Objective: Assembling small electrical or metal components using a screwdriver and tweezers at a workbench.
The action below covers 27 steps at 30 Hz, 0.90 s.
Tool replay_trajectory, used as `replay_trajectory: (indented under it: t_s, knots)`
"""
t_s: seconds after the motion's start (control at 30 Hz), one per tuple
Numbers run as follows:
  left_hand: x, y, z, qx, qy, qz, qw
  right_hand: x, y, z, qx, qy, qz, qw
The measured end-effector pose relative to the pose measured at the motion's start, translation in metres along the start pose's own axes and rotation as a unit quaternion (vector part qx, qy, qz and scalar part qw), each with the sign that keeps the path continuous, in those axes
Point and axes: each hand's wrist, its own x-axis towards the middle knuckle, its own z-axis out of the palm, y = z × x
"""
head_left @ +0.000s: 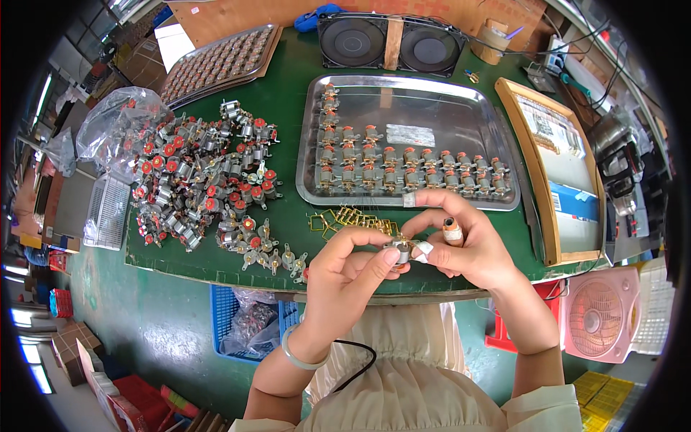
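Note:
My left hand [347, 270] is closed around a small round metal component [402, 249] that looks like a little motor, with red at its lower side. Fingers of my right hand [464, 241] meet it from the other side, at a brass-coloured piece by its top. White tape wraps some right fingertips. A wooden-handled tool [452, 232] is tucked in the right hand; its working end is hidden. Just beyond lie several brass-coloured wire-like frames [354, 217]. Behind them, a metal tray [310, 137] holds rows of similar components fitted with frames.
Loose red-capped components form a big heap [205, 183] on the green table [284, 194], beside a plastic bag [119, 122]. A filled tray [219, 61] leans at the back left. Two black speakers [353, 45] stand behind, and a wood-framed panel [547, 173] lies right.

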Motion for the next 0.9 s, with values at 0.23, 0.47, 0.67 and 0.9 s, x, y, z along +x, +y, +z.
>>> replay_trajectory:
  t_s: [0.23, 0.47, 0.67, 0.9]
  knots:
    - [0.006, 0.002, 0.004, -0.030, 0.011, -0.014, 0.999, -0.002, 0.012, 0.004, 0.078, 0.023, -0.020, 0.997]
    - [0.007, 0.003, 0.002, -0.034, 0.000, -0.020, 0.999, -0.004, 0.007, 0.001, 0.031, 0.037, -0.015, 0.999]
    - [0.011, -0.002, 0.006, -0.035, -0.007, 0.014, 0.999, -0.008, 0.017, 0.000, -0.191, 0.099, -0.150, 0.965]
    - [0.013, 0.003, 0.002, -0.077, 0.028, -0.033, 0.996, -0.023, -0.002, -0.009, -0.324, 0.177, -0.105, 0.924]
